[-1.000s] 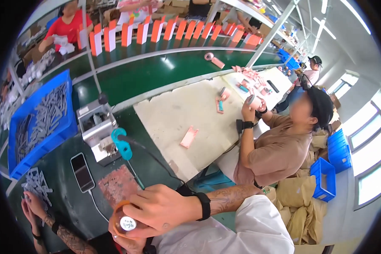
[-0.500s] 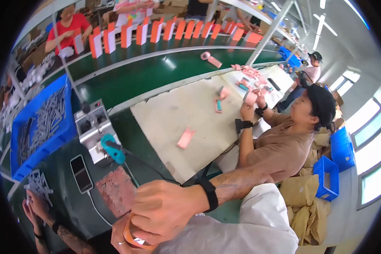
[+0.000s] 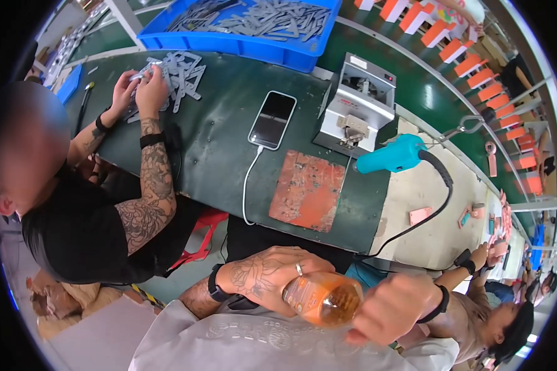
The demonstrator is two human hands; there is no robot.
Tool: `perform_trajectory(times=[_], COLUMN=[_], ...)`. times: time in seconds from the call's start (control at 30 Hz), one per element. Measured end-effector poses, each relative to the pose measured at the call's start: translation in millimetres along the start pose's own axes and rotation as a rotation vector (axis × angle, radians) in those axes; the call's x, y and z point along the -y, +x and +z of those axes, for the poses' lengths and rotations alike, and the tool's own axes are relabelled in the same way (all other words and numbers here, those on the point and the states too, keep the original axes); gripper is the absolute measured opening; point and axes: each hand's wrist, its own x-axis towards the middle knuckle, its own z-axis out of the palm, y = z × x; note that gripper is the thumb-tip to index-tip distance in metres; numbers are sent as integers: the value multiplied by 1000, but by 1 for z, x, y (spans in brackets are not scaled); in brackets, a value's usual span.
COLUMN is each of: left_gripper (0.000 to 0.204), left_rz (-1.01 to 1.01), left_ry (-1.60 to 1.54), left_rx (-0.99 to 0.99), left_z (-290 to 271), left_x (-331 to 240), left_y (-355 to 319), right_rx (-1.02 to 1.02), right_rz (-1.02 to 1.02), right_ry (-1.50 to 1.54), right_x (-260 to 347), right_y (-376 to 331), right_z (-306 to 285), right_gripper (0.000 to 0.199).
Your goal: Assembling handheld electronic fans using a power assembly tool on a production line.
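Observation:
Low over my lap, my left hand (image 3: 272, 275) is wrapped around a clear plastic bottle (image 3: 325, 300) with an orange label, tilted on its side. A ring and a black wristband show on that hand. My right hand (image 3: 393, 309), slightly blurred, is closed at the bottle's right end. Its curled fingers hide that end, so I cannot see what lies inside them. Beyond my hands, on the dark green table (image 3: 216, 167), are a reddish worn plate (image 3: 307, 191) and a phone (image 3: 272, 120) on a white cable.
A turquoise corded tool (image 3: 393, 154) hangs by a silver machine (image 3: 359, 99). A blue bin (image 3: 229, 46) holds grey strips. At left, a co-worker's hands (image 3: 143, 89) handle similar grey pieces (image 3: 182, 77). Another co-worker (image 3: 470, 315) sits at right by a pale board (image 3: 408, 210).
My view has swung left, bringing the left co-worker into sight. The bottle, mostly covered by my hands before, now shows between them. My right hand has moved from over my left hand to the bottle's right end.

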Motion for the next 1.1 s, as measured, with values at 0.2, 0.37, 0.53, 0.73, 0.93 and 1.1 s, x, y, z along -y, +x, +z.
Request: perform_trajectory(times=[0.2, 0.37, 0.53, 0.73, 0.93, 1.1], left_gripper=[74, 77, 85, 79, 79, 79], left_rz=[-172, -153, -160, -86, -162, -180], left_ry=[105, -48, -94, -39, -36, -45], left_rx=[-178, -17, 15, -55, -63, 14], left_z=[-2, -19, -20, -17, -22, -27], left_x=[-6, 0, -3, 2, -5, -6], left_y=[-3, 0, 1, 3, 6, 11], right_rx=[205, 338, 492, 332, 498, 445], right_rz=[683, 758, 878, 767, 946, 737], right_ry=[167, 340, 454, 519, 499, 387], right_x=[-10, 8, 2, -7, -12, -7], right_y=[-2, 8, 23, 30, 27, 31], right_z=[-7, -30, -53, -54, -54, -67], right_gripper=[55, 50, 43, 42, 45, 48])
